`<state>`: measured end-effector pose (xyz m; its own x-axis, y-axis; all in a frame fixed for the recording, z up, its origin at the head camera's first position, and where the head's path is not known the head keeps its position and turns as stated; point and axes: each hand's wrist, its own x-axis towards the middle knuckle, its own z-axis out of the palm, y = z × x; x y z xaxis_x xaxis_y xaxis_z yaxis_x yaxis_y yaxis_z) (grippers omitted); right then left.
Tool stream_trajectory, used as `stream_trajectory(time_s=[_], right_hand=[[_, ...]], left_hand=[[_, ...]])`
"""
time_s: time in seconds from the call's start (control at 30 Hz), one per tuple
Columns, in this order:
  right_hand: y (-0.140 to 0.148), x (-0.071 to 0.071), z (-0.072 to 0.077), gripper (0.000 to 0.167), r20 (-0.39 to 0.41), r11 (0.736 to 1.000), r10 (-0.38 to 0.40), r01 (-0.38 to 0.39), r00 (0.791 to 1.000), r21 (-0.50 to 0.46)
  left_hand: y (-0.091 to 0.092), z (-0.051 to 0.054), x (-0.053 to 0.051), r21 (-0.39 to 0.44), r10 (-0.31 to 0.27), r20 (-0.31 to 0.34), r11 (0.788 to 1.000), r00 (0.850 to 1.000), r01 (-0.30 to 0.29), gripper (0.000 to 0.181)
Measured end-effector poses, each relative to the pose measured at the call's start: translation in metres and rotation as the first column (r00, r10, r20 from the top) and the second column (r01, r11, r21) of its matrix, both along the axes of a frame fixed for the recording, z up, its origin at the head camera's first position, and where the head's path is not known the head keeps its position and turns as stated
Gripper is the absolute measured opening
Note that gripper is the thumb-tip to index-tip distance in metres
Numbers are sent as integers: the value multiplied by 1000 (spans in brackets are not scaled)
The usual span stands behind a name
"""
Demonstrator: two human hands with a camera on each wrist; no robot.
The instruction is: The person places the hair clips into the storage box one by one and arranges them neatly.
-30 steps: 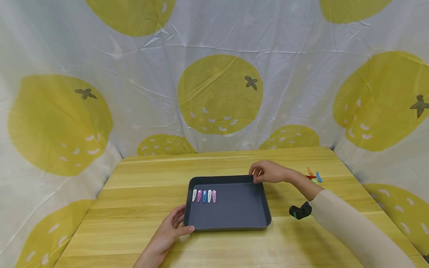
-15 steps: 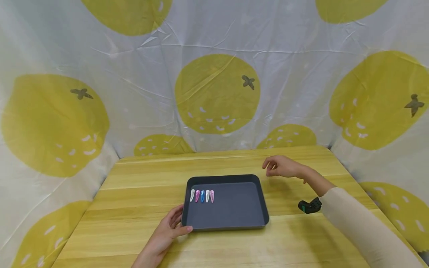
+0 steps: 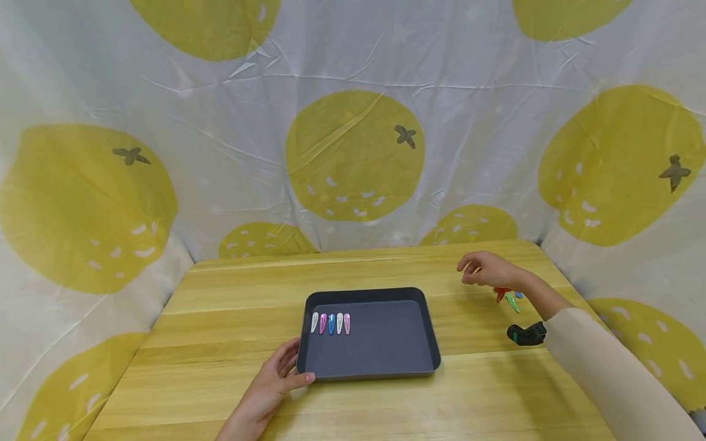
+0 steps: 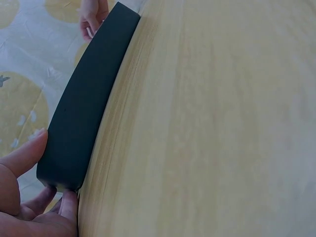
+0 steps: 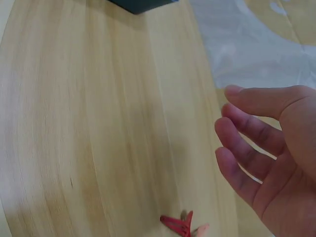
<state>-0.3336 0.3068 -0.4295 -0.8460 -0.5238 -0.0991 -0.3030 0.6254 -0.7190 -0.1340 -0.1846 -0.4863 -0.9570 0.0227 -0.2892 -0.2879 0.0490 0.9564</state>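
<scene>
A dark grey baking tray [image 3: 380,343] lies on the wooden table, with several snap hair clips [image 3: 331,323] in white, pink and blue lined up inside at its upper left. My left hand [image 3: 270,386] grips the tray's near left corner; in the left wrist view its thumb [image 4: 27,153] is at the rim and the fingers are against the end wall. Above the table, right of the tray, my right hand [image 3: 491,269] hovers with loosely bent fingers and holds nothing. Near its wrist lie red clips [image 3: 501,294], a green clip [image 3: 513,303] and a partly hidden blue clip [image 3: 519,294].
A black device with a green mark [image 3: 526,334] sits at the right wrist, by the beige sleeve [image 3: 607,373]. Behind the wooden table [image 3: 220,343] hangs a white curtain [image 3: 237,141] with large yellow fruit prints, which also covers both sides.
My right hand has left the tray's far right corner and moved right, towards the loose clips. The left hand stays on the tray, and the row of clips looks unchanged.
</scene>
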Motion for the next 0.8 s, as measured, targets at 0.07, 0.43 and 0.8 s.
stream_trajectory(time_s=[0.07, 0.43, 0.8], right_hand=[[5, 1, 0, 31, 15, 1000, -24, 24, 1000, -2], [48, 1, -3, 34, 15, 993, -115, 114, 993, 11], [87, 11, -14, 32, 16, 970, -238, 237, 971, 47]], left_hand=[[0, 0, 0, 1, 1, 4, 1000, 1000, -1, 90], [1, -2, 0, 8, 11, 7, 1000, 1000, -11, 90], [0, -1, -1, 3, 7, 6, 1000, 1000, -7, 91]])
